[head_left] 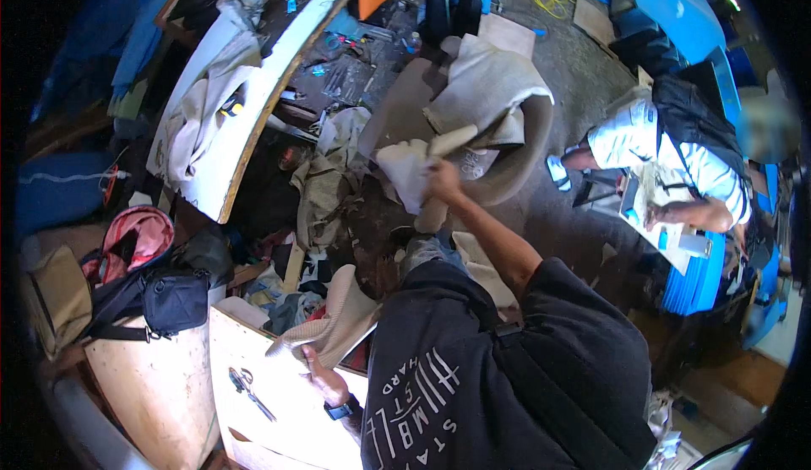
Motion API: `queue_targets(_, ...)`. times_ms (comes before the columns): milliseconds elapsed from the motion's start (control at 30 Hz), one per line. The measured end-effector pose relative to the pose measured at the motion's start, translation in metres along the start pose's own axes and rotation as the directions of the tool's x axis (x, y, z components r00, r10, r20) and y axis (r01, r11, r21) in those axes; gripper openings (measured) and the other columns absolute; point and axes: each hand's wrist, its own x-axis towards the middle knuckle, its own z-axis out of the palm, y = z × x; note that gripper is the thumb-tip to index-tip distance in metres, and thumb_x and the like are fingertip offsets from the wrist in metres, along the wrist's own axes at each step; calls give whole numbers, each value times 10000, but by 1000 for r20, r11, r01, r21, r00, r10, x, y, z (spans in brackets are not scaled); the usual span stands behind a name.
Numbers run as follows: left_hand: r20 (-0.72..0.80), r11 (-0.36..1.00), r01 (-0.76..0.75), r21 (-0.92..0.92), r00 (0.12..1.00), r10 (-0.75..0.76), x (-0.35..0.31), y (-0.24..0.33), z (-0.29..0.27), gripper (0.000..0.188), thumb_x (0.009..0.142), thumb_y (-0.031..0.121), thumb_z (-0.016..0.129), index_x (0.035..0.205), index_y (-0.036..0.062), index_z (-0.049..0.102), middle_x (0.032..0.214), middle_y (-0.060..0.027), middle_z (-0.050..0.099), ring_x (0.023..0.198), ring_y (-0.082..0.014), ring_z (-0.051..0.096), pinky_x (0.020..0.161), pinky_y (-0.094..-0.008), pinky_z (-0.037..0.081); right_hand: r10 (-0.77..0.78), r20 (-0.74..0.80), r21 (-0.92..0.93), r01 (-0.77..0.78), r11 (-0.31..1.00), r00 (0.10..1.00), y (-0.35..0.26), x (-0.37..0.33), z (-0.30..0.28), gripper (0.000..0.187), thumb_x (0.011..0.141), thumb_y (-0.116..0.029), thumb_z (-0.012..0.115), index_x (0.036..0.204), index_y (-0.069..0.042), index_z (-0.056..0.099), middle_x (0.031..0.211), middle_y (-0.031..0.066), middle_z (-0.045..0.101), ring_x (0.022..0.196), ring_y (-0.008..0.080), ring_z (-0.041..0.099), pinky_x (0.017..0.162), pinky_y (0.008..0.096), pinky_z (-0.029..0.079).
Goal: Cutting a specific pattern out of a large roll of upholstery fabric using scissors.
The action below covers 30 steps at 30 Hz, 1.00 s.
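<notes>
My left hand (323, 377), with a dark watch at the wrist, is at the edge of a ribbed beige piece of fabric (331, 322). Its fingers are closed on the fabric, which lies bent over the edge of a bright pale board (291, 419). A pair of dark scissors (252, 392) rests on that board, left of the hand. Further forward, my right hand (441, 184) is closed around a rolled or folded beige strip (453, 141). Beyond it, a large curled sheet of beige carpet-like material (494, 77) rests on the floor.
A long white panel with a wooden edge (262, 103) stands at the left, with grey fabric on it. Scraps and cloth (325, 183) cover the floor below. A black bag (175, 299) lies left. At right, another person (676, 153) bends over a board. Blue panels (676, 5) stand behind.
</notes>
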Motion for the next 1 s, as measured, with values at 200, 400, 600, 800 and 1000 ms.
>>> queue_targets(200,-14,976,-66,-209,998,64,-2,-7,3,584,947,296,672,1371,-53,470,1384,-208,515,1242,-286,510,1087,-414,395,-687,105,-87,695,714,719,-45,-47,74,314,778,-11,590,1079,-78,648,962,200,669,881,372,662,785,416,524)
queue_targets(400,-16,998,0,-61,1000,-1,-2,-32,-13,609,994,404,572,1366,-72,500,1382,-208,532,1292,-276,480,1132,-416,334,-47,-88,-51,42,998,995,46,36,-15,275,880,-201,582,1086,-46,679,844,145,683,764,305,653,692,415,533)
queue_targets(600,53,967,-212,143,977,207,-1,-62,-25,368,1031,157,453,1325,-42,552,1359,-190,556,1232,-262,526,1091,-395,370,262,-73,-913,-171,372,962,29,34,-45,537,891,-502,569,1276,-137,655,1231,175,643,1153,346,604,888,441,513)
queue_targets(800,357,669,-723,173,679,642,19,-118,-48,478,1038,193,332,1410,-93,423,1427,-247,498,1376,-352,430,1139,-421,338,-89,460,-673,412,615,883,125,130,-44,384,878,-320,706,1134,-33,690,945,136,702,836,254,682,711,403,552)
queue_targets(1000,225,891,-352,287,929,295,11,-37,23,647,982,458,513,1406,-30,489,1432,-206,485,1300,-303,477,1137,-421,322,148,-112,-247,-172,954,983,111,110,-35,294,794,-314,759,829,-26,713,844,166,708,736,283,690,586,435,546)
